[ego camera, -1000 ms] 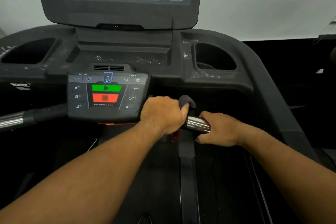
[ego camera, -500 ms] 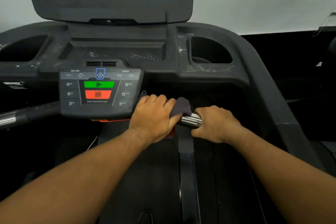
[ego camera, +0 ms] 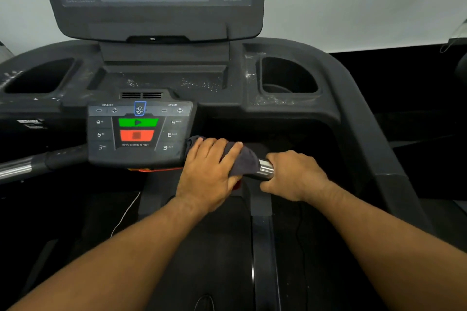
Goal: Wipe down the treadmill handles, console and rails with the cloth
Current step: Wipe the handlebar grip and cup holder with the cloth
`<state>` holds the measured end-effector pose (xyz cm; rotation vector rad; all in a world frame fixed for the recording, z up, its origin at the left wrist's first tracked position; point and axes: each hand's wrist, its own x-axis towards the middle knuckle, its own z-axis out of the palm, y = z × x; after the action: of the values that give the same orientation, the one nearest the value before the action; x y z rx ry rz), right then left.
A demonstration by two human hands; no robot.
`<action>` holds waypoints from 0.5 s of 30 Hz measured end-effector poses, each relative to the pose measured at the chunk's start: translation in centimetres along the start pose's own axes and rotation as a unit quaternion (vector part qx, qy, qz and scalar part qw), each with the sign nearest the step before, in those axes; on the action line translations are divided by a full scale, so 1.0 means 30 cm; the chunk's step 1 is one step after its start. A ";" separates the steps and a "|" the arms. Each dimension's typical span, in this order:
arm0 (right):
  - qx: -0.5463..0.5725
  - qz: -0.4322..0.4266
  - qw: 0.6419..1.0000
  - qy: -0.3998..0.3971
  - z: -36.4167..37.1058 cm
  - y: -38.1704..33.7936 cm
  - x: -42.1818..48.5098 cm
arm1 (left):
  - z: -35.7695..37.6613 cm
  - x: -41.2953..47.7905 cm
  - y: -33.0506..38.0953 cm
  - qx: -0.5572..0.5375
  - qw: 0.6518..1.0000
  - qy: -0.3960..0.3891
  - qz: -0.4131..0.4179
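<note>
Starting at the left, the far chrome handle [ego camera: 17,168] lies bare and untouched beside the control panel [ego camera: 139,131]. Next, the left hand [ego camera: 209,171] has flattened out, fingers spread, pressing the dark cloth [ego camera: 243,161] over the right handle [ego camera: 265,171] — a second ago it gripped tighter. Rightmost, the right hand [ego camera: 294,174] stays wrapped around that bar, steadying it — the dusty console tray [ego camera: 177,81] likely remains to do.
</note>
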<state>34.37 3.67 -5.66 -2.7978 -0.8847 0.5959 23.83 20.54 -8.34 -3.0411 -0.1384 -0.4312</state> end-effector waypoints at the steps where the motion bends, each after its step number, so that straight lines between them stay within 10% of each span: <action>1: 0.004 -0.001 1.000 0.000 -0.001 0.000 0.001 | -0.024 0.038 0.003 0.013 1.000 -0.016 -0.014; 6: 0.000 -0.006 1.000 0.005 0.005 0.001 0.005 | -0.086 0.180 0.022 0.000 0.989 -0.116 -0.089; 15: -0.005 -0.022 1.000 -0.004 -0.022 0.001 -0.018 | -0.033 -0.033 0.007 -0.075 0.997 -0.001 -0.023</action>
<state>34.26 3.33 -4.90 -2.7788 -0.9505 0.5983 22.62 20.17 -7.70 -3.1915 -0.1839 -0.4633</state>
